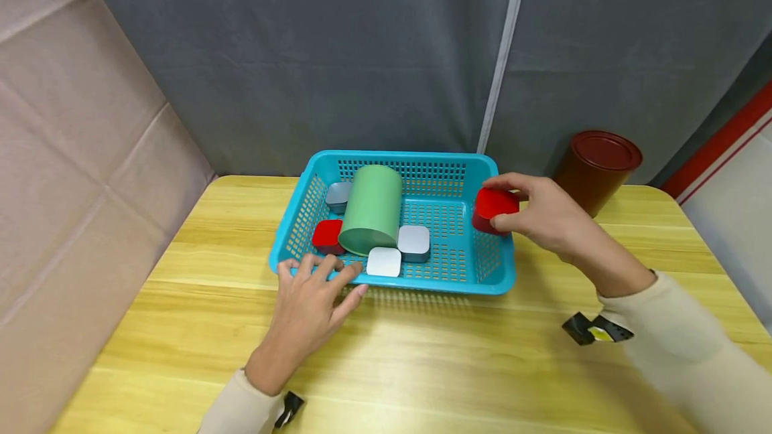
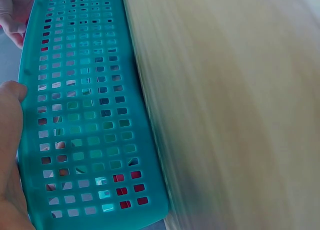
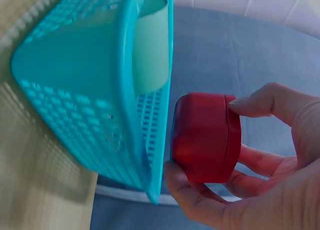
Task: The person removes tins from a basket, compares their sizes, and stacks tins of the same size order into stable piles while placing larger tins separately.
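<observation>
My right hand (image 1: 549,213) pinches a small red rounded-square tin (image 1: 491,211) between thumb and fingers, at the right end of a turquoise perforated basket (image 1: 506,281). In the right wrist view the tin shows its lid seam and is tilted beside the basket's rim. My left hand (image 1: 310,307) rests its fingers on the near rim, toward the left corner, thumb spread away. Inside the basket lie a green cylindrical canister (image 1: 375,209) on its side, another red tin (image 1: 328,236) and several pale-topped grey tins (image 1: 413,240).
A tall dark red-brown canister (image 1: 597,166) with a lid stands behind my right hand. The wooden table (image 1: 422,367) ends at a grey curtain (image 1: 338,52) behind the basket. Pinkish padded panelling (image 1: 78,153) rises at the left, and a white-and-red panel stands at the right.
</observation>
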`<state>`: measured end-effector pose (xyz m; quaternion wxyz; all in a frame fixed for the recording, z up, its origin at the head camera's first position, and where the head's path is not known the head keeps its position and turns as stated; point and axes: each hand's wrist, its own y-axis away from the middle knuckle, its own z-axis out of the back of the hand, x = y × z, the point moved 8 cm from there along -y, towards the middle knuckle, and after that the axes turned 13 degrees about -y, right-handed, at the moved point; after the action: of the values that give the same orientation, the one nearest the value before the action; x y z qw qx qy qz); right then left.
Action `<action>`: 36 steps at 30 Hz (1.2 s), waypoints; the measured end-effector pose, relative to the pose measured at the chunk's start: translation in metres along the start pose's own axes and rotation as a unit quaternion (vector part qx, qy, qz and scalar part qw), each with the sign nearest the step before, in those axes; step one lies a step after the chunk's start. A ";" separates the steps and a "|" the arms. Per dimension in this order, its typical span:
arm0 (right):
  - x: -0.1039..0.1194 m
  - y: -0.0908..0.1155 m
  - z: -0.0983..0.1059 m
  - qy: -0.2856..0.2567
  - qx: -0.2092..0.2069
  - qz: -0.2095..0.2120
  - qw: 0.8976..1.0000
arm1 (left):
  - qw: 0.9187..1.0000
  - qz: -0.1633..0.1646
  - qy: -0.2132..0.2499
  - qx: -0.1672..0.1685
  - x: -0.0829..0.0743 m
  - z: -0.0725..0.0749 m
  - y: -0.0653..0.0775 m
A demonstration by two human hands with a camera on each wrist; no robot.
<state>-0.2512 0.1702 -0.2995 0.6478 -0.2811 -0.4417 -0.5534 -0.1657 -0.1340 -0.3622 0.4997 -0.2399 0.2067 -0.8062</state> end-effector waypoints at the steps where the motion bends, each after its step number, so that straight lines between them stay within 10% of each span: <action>1: -0.002 0.000 0.003 0.003 -0.002 -0.002 1.000 | 1.000 0.000 0.000 -0.001 0.000 0.000 0.000; 36: -0.082 -0.014 0.059 -0.035 0.017 -0.027 0.999 | 1.000 -0.001 0.000 -0.003 0.000 0.000 0.000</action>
<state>-0.2795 0.2563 -0.3472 0.6211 -0.2775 -0.4809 -0.5531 -0.1656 -0.1338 -0.3624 0.4982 -0.2414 0.2085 -0.8063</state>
